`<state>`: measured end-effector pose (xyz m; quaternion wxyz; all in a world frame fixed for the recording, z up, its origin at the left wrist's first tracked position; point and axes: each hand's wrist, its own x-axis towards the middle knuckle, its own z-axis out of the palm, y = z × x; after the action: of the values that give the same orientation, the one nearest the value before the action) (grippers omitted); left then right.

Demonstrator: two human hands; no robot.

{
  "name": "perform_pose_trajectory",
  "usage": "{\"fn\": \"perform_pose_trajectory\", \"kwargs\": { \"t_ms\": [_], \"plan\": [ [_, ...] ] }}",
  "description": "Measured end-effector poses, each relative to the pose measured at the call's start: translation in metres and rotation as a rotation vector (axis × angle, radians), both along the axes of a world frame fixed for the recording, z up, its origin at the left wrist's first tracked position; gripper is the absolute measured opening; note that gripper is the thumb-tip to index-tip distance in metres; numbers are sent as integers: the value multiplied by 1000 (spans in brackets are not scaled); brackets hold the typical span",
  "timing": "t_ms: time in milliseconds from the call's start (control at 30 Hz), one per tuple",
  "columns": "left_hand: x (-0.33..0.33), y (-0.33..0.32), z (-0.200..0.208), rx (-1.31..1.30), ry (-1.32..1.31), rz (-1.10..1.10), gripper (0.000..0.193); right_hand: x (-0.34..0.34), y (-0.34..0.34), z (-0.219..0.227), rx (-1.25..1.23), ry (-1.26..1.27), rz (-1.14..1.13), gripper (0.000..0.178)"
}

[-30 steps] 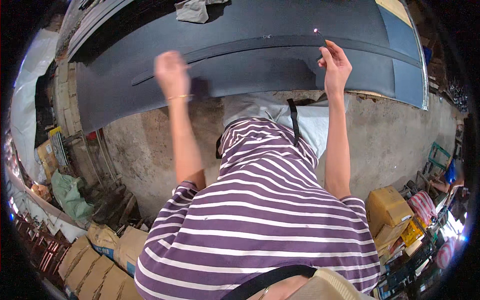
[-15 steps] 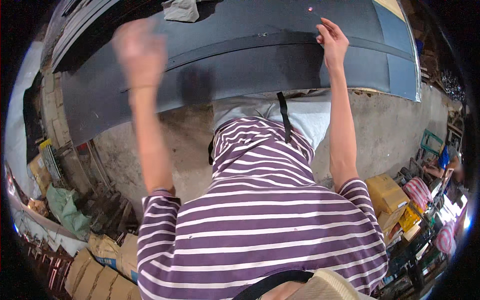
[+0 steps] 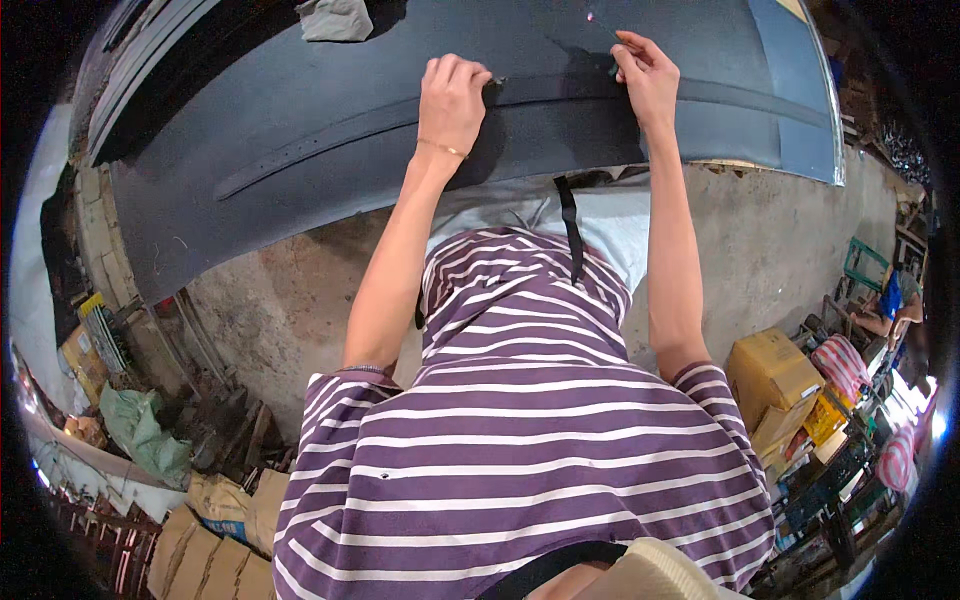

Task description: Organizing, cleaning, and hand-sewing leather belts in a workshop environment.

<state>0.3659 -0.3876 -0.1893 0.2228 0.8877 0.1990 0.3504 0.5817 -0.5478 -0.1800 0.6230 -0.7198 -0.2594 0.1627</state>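
Observation:
A long black strap (image 3: 320, 155), with a row of small holes near its rounded left end, lies across the dark table covering (image 3: 220, 110). My left hand (image 3: 452, 105) is over the strap with its fingers curled together; whatever they grip, if anything, is hidden. By its fingertips is a small shiny bit (image 3: 500, 80), too small to name. Farther right, my right hand (image 3: 650, 80) pinches a thin stick-like tool (image 3: 602, 28), whose far tip shows a bright pinkish spot. That hand is just above the strap's far side.
A crumpled pale cloth (image 3: 335, 19) lies at the table's far left part. Cardboard boxes (image 3: 770, 375) stand on the floor to my right, near a pink striped bag (image 3: 840, 366). A green sack (image 3: 145, 437) and brown cardboard (image 3: 205, 560) are on my left.
My left hand has swung right and toward the strap's middle, from a blurred raised position at the left. My right hand has shifted slightly left, still holding the thin tool.

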Motion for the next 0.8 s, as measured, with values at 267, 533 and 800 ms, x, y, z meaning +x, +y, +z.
{"fn": "perform_pose_trajectory", "kwargs": {
  "t_ms": [267, 533, 800],
  "plan": [
    [-48, -13, 26, -406, 107, -4, 21, -36, -30, 4, -4, 77, -26, 26],
    [-41, -17, 13, -201, 135, 30, 7, -29, -37, -5, 56, 102, 8, 28],
    [-31, -24, 0, 179, 130, 57, 5, -34, -29, 11, 49, 68, -52, 24]
  ]
}}
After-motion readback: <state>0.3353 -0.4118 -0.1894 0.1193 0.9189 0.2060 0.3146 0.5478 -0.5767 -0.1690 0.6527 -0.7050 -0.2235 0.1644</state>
